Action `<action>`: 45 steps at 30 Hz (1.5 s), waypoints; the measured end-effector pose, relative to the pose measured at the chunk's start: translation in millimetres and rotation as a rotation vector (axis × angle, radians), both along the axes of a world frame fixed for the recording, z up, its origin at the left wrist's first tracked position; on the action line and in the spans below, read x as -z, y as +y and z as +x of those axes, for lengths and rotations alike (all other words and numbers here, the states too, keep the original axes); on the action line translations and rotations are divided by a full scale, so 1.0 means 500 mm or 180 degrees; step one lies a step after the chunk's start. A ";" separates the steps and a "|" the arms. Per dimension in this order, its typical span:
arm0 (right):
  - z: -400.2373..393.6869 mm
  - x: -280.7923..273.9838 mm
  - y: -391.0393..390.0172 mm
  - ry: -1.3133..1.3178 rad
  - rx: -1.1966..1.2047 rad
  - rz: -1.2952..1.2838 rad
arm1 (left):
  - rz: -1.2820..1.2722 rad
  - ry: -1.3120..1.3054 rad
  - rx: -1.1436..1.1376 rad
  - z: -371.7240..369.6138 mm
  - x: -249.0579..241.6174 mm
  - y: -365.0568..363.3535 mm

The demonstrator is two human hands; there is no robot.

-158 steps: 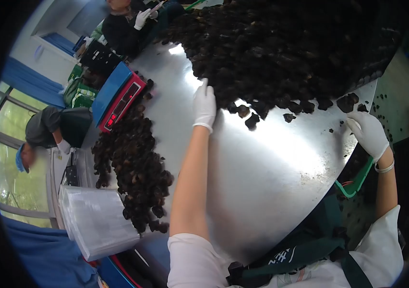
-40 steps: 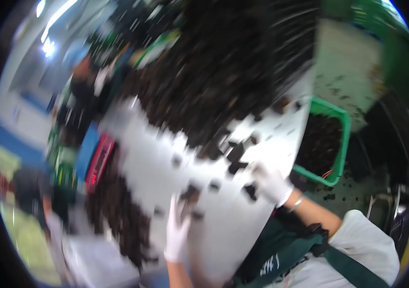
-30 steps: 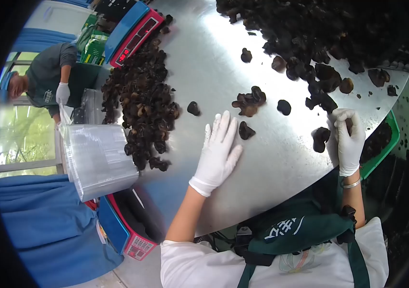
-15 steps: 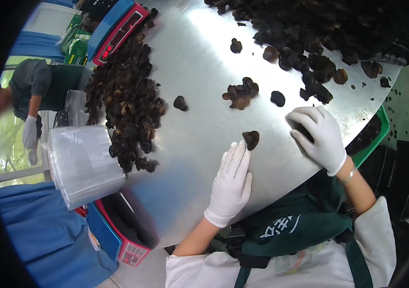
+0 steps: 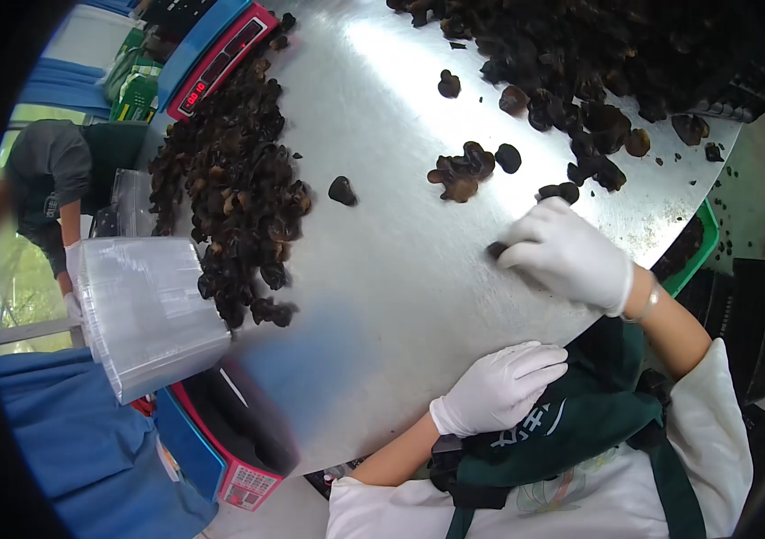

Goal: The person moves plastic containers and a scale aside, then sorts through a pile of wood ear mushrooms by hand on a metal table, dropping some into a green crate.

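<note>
My right hand [image 5: 567, 256], white-gloved and a little blurred, is closed over the metal table [image 5: 382, 296] with a dark wood ear mushroom [image 5: 496, 250] at its fingertips. Just behind its knuckles lies another wood ear piece [image 5: 558, 192]. My left hand [image 5: 506, 384], also gloved, is at the table's near edge in front of the green apron [image 5: 571, 422]. Its fingers are stretched out side by side, and I see nothing in it. A clump of wood ear [image 5: 461, 172] and a single round piece [image 5: 508, 158] sit farther off, with one more piece [image 5: 342, 190] to the left.
A large wood ear heap [image 5: 580, 54] fills the back right; a long pile [image 5: 239, 198] runs down the left. Scales [image 5: 221, 63] [image 5: 221, 431] and a stack of clear plastic bags [image 5: 153, 314] stand at the left. Another person [image 5: 50, 180] stands beyond. A green crate [image 5: 701, 247] is below the right edge.
My left hand has drawn back from the wood ear piece toward my body. My right hand has moved left and closed on a piece. The round piece near the clump has shifted away.
</note>
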State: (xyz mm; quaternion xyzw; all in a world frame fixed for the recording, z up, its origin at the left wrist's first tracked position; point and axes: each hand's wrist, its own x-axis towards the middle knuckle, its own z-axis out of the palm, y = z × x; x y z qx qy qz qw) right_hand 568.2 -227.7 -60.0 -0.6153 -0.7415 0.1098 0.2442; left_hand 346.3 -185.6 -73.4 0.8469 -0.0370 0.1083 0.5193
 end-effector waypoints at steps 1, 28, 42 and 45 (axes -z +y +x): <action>0.017 -0.024 -0.013 0.0069 0.0082 0.0318 | -0.0088 -0.0018 -0.0111 -0.002 -0.004 0.003; 0.023 0.011 -0.012 0.0056 0.0739 0.0209 | 0.3545 0.0603 -0.3271 0.077 -0.006 0.412; 0.124 -0.072 -0.009 -0.0522 0.1222 0.0480 | 0.1940 0.0125 -0.2165 0.174 -0.021 0.368; 0.130 -0.027 -0.016 -0.0275 0.2113 0.0874 | 0.1667 0.0006 -0.1642 0.192 -0.010 0.327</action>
